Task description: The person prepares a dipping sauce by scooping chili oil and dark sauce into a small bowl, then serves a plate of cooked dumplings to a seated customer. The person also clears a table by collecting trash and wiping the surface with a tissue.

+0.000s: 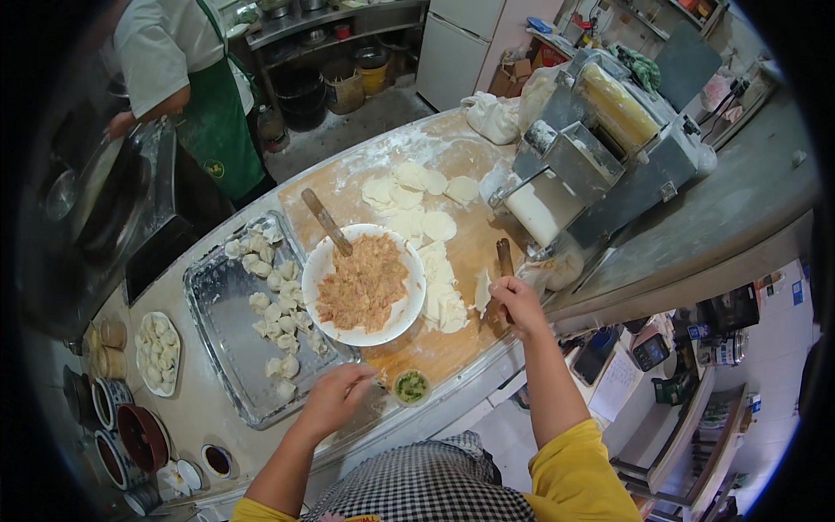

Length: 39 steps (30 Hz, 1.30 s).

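My right hand (520, 305) is closed around a brown wooden stick or handle (504, 256) at the right edge of the wooden board (479, 261). Beside its fingers is a thin whitish piece (482, 291); I cannot tell if it is dough. My left hand (340, 393) hovers at the board's front edge, fingers close together, their tips partly hidden. Near it stands a small cup of chopped greens (411, 387). A white bowl of minced filling (363, 284) holds a wooden stick (327, 222). Round dough wrappers (438, 225) lie spread and overlapping right of the bowl.
Left of the bowl, a metal tray (225, 352) carries several folded dumplings (274, 280). More dumplings fill a white dish (158, 352). A dough-rolling machine (587, 156) occupies the right. Jars and bowls (140, 437) line the lower left. A co-worker in a green apron (215, 130) stands across the counter.
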Each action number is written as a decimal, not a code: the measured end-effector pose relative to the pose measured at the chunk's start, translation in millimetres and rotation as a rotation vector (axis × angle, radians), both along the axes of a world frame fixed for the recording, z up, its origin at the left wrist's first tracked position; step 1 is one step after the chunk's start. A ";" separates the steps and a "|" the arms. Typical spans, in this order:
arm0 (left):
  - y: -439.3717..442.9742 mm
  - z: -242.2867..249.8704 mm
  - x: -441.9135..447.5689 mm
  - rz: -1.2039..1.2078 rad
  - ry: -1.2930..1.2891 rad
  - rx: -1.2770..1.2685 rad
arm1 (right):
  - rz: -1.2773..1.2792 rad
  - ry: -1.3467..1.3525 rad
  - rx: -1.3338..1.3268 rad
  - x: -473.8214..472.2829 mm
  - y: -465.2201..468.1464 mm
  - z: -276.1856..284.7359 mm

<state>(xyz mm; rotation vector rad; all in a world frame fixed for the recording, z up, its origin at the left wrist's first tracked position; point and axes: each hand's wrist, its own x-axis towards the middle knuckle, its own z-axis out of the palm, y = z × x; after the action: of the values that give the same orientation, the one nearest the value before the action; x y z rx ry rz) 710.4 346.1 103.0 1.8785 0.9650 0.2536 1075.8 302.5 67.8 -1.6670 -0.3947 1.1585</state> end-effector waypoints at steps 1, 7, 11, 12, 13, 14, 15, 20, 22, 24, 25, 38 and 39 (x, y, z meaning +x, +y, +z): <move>0.3 0.4 10.7 -0.023 -0.046 0.025 | 0.019 0.018 0.094 -12.1 -5.4 9.0; -0.6 -7.8 86.8 0.152 -0.521 -0.395 | 0.117 0.024 0.197 -108.7 -28.9 31.2; -10.6 -2.6 80.9 0.062 -0.543 -0.355 | -0.004 -0.364 0.308 -124.4 -38.7 38.7; -11.9 -3.1 68.1 0.107 -0.538 -0.300 | -0.028 -0.551 0.295 -119.1 -39.8 41.2; -14.0 -3.8 57.5 0.138 -0.520 -0.263 | -0.094 -0.517 0.355 -115.4 -41.1 43.1; -16.1 -5.7 49.4 0.152 -0.527 -0.231 | -0.025 -0.711 0.479 -108.4 -40.8 45.9; -16.6 -8.8 35.9 0.260 -0.561 -0.325 | -0.013 -0.765 0.360 -103.4 -42.3 49.3; -10.1 -28.5 -82.6 0.807 -0.593 -0.479 | 0.092 -0.507 0.159 -99.5 -58.0 68.6; -21.9 -30.6 -127.6 0.954 -0.590 -0.422 | 0.219 -0.594 0.198 -103.0 -62.2 76.3; -38.4 -29.6 -157.6 1.034 -0.600 -0.397 | 0.320 -0.820 0.202 -108.5 -57.5 77.5; -47.2 -27.9 -167.4 1.058 -0.613 -0.390 | 0.371 -1.031 0.244 -110.5 -50.3 75.5; -213.6 -7.2 -204.1 1.359 -0.560 -0.238 | 0.772 -1.265 0.697 -175.3 9.9 48.4; -234.3 -8.7 -209.9 1.430 -0.592 -0.199 | 0.806 -1.063 0.629 -186.2 5.1 46.2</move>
<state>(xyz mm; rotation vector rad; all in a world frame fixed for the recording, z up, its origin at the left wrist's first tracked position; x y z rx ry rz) 500.5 111.8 94.3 0.5471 1.6279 1.3766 889.6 307.6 114.0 -1.4165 -2.0018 0.4248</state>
